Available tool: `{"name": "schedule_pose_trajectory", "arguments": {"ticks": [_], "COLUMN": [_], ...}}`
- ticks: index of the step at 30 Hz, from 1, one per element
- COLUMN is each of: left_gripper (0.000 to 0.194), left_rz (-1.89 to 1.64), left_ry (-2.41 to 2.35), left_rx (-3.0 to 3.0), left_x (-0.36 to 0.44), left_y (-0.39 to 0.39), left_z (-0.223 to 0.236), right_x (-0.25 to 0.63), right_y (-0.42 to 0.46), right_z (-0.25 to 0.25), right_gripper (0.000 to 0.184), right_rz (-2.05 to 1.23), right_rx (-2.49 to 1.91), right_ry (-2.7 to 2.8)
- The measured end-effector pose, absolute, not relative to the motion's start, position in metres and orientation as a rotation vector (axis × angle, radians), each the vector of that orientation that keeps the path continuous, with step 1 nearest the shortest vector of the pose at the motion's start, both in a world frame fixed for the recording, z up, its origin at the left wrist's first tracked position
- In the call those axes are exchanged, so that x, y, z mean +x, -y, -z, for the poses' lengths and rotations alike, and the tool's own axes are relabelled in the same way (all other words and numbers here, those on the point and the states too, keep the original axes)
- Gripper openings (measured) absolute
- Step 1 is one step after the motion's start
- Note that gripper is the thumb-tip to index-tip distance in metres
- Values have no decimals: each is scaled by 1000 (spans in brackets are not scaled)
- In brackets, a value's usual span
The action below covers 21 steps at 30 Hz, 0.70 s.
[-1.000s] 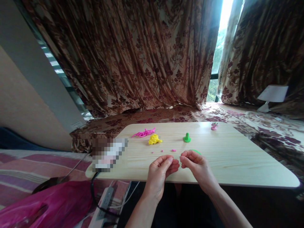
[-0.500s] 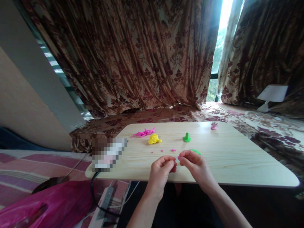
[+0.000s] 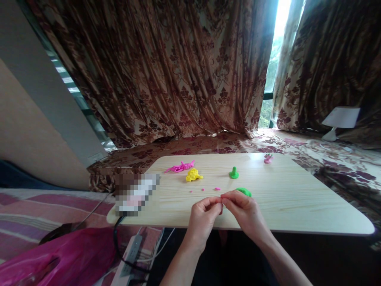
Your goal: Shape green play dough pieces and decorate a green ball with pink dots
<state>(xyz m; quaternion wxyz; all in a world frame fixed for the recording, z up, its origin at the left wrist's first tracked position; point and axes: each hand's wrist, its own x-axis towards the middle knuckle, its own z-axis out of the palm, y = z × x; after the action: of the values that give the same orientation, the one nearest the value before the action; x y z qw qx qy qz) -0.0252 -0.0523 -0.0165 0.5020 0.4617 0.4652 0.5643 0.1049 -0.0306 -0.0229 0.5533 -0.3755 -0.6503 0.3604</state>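
Floral curtains [image 3: 166,75] in heavy folds fill the far side, and before them stands a pale wood-grain bench [image 3: 303,198] with rounded corners. A glossy magenta bag [image 3: 74,254] slumps at its left.

The left hand [image 3: 206,210] and right hand [image 3: 241,204] meet over the near edge of the bench, thumbs and fingers of each drawn in, tips touching or nearly so; I cannot tell whether a small piece is pinched between them.

Smaller come the soft, putty-like pieces, all beyond the hands. A pink tangle [image 3: 181,167] of thin strands lies far left, its long axis running mostly sideways, right end a little farther off. In front of its right end sits a lumpy yellow mass [image 3: 193,175] with a crumpled skin. A flattish green lump [image 3: 244,192] lies just past the right hand, the nearer of the two, which partly hides it. Farther back, a green stub [image 3: 234,172] stands upright on a wider foot.

Smallest are the pink bits [image 3: 217,189], in a sideways row just beyond the left hand, the longest at the right end, nearest the meeting fingertips
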Motion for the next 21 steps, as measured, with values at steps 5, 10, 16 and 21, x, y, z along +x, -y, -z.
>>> {"name": "schedule_pose_trajectory", "arguments": {"ticks": [5, 10, 16, 21], "left_gripper": [16, 22, 24, 24], "left_rz": [-1403, -1411, -1457, -1485], "left_ry": [-1120, -1109, -1050, -1017], "left_rx": [933, 874, 860, 868], "left_x": [-23, -23, -22, -23], "left_y": [56, 55, 53, 54], "left_z": [9, 11, 12, 12], "right_x": [106, 107, 106, 108], "right_y": [24, 25, 29, 28], "right_z": [30, 30, 22, 22], "right_gripper": [12, 21, 21, 23], "right_rz": [-968, -1089, -1057, -1002], "right_rx": [-909, -877, -938, -972], "right_ry": [1383, 1316, 1391, 1433]}}
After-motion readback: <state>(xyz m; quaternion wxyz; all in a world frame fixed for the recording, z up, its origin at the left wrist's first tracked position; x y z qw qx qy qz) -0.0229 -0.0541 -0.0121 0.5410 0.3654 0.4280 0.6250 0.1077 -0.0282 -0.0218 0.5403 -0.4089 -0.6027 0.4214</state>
